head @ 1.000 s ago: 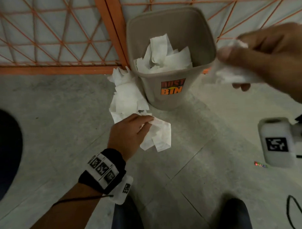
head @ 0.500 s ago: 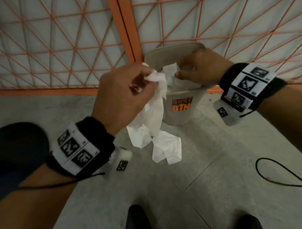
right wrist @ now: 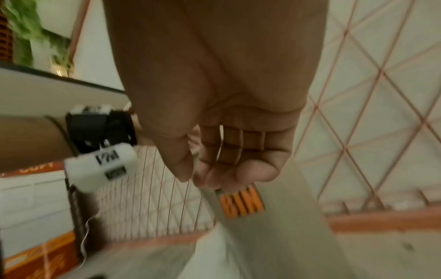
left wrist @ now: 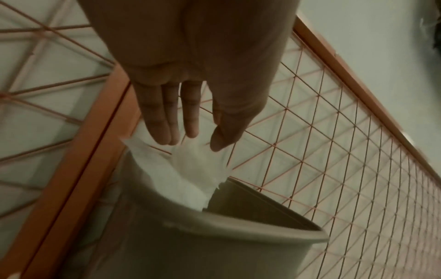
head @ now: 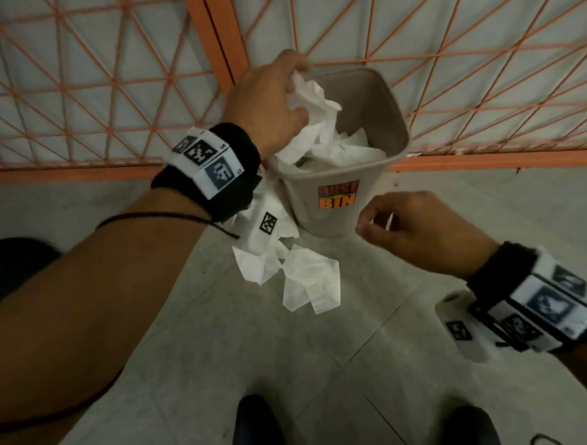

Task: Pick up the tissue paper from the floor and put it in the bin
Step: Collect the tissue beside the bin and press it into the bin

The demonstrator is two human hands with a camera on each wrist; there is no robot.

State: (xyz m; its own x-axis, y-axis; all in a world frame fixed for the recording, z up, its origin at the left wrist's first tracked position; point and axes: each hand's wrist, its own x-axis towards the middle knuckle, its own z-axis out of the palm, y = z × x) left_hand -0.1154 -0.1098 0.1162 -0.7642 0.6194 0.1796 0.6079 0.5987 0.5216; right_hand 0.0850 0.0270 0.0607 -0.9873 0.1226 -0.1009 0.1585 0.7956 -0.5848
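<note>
Tissue paper (head: 309, 102), white and crumpled, leaves left grip's (head: 270, 100) straight fingers above bin (head: 386, 119); right grip (head: 407, 230) loosely curled, empty.

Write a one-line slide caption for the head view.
Left hand drops tissue paper into the bin; right hand empty, more tissue on the floor.

Orange lattice fence (head: 114, 95) behind, grey tiled floor (head: 324, 371) — black cable (head: 542, 441) lower right.
</note>
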